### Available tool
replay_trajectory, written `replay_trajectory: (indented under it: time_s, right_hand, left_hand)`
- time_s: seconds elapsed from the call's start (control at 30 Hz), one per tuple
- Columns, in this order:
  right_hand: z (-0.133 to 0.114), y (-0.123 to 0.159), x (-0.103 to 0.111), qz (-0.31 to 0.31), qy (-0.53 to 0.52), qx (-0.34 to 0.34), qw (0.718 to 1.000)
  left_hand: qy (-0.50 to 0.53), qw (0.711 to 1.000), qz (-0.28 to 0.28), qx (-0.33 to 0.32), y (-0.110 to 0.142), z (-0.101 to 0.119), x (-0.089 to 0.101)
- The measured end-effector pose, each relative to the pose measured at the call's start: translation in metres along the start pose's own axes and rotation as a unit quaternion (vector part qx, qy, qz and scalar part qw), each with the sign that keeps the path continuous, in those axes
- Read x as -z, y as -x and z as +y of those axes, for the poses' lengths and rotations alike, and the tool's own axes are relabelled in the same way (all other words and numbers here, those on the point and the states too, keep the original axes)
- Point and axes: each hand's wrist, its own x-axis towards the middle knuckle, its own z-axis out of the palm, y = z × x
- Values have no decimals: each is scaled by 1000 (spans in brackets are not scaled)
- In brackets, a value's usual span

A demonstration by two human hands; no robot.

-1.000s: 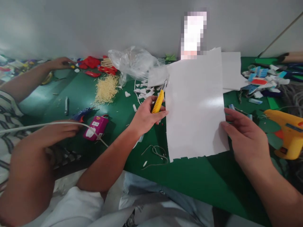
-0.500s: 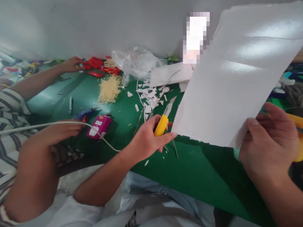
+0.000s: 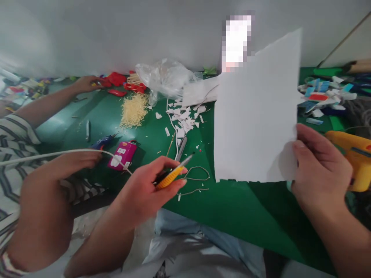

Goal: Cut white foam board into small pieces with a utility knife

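My left hand (image 3: 147,189) is closed round a utility knife (image 3: 171,178) with a yellow ribbed handle, its blade pointing up and to the right. In my right hand (image 3: 321,170) a large white sheet of paper (image 3: 256,116) is pinched by its right edge and held upright above the table. The sheet's lower edge is rough, and its upper edge slants. Between the knife and the sheet, a loop of thin cord (image 3: 203,170) lies on the green tabletop (image 3: 232,216). White paper scraps (image 3: 185,119) are scattered behind the knife, beside a grey cutter (image 3: 181,148).
A co-worker's arm (image 3: 55,96) reaches among red items (image 3: 116,79) at the left. A pink box (image 3: 122,156), a pile of thin sticks (image 3: 133,110) and a plastic bag (image 3: 168,77) stand nearby. To the right sits a yellow glue gun (image 3: 353,158). A white cable (image 3: 72,151) crosses the left side.
My left hand has drawn the knife away from the sheet, down and to the left. The sheet has turned more upright and shifted left, uncovering the coloured scraps at the right.
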Motion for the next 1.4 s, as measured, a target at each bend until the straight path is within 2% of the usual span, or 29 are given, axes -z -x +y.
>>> replay_trajectory:
  time_s: [0.1, 0.23, 0.37, 0.43, 0.5, 0.6, 0.67, 0.8, 0.87, 1.03, 1.13, 1.23, 1.4]
  right_hand:
    - [-3, 0, 1, -56, 72, -27, 995]
    - [-13, -5, -1, -127, 103, -49, 985]
    - [-20, -11, -1, -153, 96, -73, 981]
    - [-21, -11, 1, -158, 88, -78, 980]
    - [-21, -10, 2, -150, 68, -83, 983]
    - [-17, -6, 2, -95, -5, -101, 990]
    - [-14, -4, 1, -58, -51, -107, 991]
    - [-11, -5, -2, -48, -48, -88, 994]
    - [-10, -7, -3, -52, -13, -77, 996]
    - [-9, -9, -3, -52, 19, -68, 996]
    - [-8, -6, 0, -70, 11, -5, 997]
    - [-9, -1, 3, -96, -53, 52, 993]
    - [-12, 0, 1, -109, -87, 14, 990]
  left_hand:
    - [37, 995, 65, -64, -9, 7, -8]
    - [-40, 989, 53, -130, -38, 8, -30]
    - [-80, 977, 60, -187, -55, -3, -44]
    - [-74, 979, 86, -169, -56, -6, -47]
    - [-53, 983, 129, -122, -53, -7, -47]
    - [5, 984, 175, -45, -48, -5, -47]
    - [58, 987, 152, -5, -49, -2, -47]
    - [168, 985, 18, 43, -56, 0, -51]
    - [213, 976, 1, 45, -61, 0, -54]
    - [281, 958, 51, 36, -66, 6, -61]
    - [259, 962, 83, 26, -67, 11, -61]
    - [258, 959, 115, 7, -74, 10, -57]
    - [298, 944, 145, -5, -88, 4, -48]
